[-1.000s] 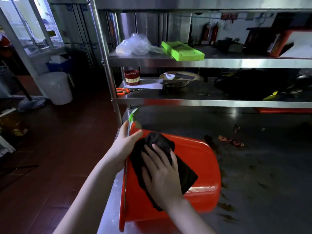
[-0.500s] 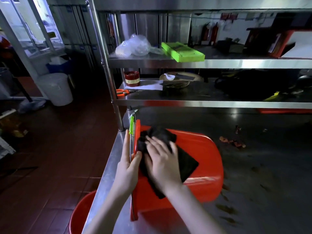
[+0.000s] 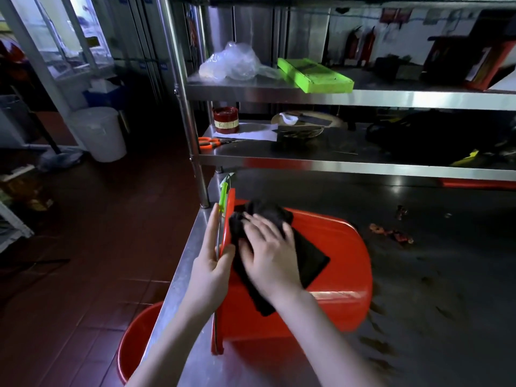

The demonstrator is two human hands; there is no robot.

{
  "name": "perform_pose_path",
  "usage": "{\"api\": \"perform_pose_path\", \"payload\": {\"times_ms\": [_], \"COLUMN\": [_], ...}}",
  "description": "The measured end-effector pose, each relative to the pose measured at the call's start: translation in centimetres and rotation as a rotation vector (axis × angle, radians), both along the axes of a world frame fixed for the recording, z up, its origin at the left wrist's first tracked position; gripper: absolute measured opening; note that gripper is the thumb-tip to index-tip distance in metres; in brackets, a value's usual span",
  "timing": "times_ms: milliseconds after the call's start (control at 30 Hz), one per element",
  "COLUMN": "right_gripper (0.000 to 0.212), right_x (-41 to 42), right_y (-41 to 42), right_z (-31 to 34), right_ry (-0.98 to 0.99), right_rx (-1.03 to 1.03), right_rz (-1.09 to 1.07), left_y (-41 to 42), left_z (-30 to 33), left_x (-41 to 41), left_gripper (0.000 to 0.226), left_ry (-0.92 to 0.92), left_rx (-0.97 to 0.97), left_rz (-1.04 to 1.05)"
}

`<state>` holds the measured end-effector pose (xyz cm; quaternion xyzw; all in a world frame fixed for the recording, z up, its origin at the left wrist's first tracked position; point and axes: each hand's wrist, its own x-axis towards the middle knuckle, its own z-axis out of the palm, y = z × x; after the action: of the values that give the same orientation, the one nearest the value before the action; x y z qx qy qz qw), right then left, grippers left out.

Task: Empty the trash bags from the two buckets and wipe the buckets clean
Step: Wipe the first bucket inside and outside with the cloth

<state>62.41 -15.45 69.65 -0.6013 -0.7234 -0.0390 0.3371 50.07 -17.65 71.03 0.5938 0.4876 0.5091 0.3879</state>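
Looking from your left, a white bin [image 3: 97, 132] stands on the red tiled floor [image 3: 92, 233] well away from the table. Nearer you, a second red bucket [image 3: 136, 339] sits on the floor just beside the edge of the steel table [image 3: 184, 263], partly hidden by it. Your left hand [image 3: 209, 272] holds the rim of the red bucket [image 3: 335, 261] that lies on its side on the tabletop: the fingers run straight up along the outside of the rim and the thumb hooks over its edge. A green handle grip [image 3: 222, 195] shows at the top of that rim. Your right hand [image 3: 270, 255] lies flat on the black cloth [image 3: 310, 258], fingers spread and slightly blurred, pressing it against the bucket's upturned side near the rim. Right of the bucket, small reddish scraps [image 3: 391, 233] lie on the dark, stained tabletop. On the lower shelf behind are orange-handled scissors [image 3: 215, 142] and a red tin [image 3: 225, 120]; on the upper shelf, a crumpled clear bag [image 3: 231, 64] and a green tray [image 3: 315, 75].
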Motion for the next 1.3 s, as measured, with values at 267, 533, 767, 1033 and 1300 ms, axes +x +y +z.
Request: {"api": "perform_pose_path", "payload": {"times_ms": [267, 533, 767, 1033, 1300], "right_gripper": [0.033, 0.046, 0.04, 0.038, 0.029], "right_x": [12.2, -1.6, -1.5, 8.7, 4.8], "right_y": [3.1, 2.6, -3.3, -2.6, 0.6], "right_z": [2.2, 2.2, -0.6, -3.2, -2.0], "right_ry": [0.211, 0.02, -0.057, 0.028, 0.064], "right_rx": [-0.593, -0.175, 0.019, 0.095, 0.062], "right_rz": [-0.604, -0.008, 0.009, -0.345, -0.322], "left_y": [-3.9, -3.8, 3.5, 1.7, -1.5], "left_z": [-1.0, 0.4, 5.1, 4.9, 0.6], "left_x": [-0.5, -2.1, -2.3, -0.6, 0.1], "left_gripper": [0.067, 0.078, 0.083, 0.097, 0.104], "left_ry": [0.106, 0.025, -0.141, -0.025, 0.046], "left_rx": [0.003, -0.082, -0.424, -0.358, -0.116], "left_rz": [-0.045, -0.112, -0.038, -0.148, -0.145]}}
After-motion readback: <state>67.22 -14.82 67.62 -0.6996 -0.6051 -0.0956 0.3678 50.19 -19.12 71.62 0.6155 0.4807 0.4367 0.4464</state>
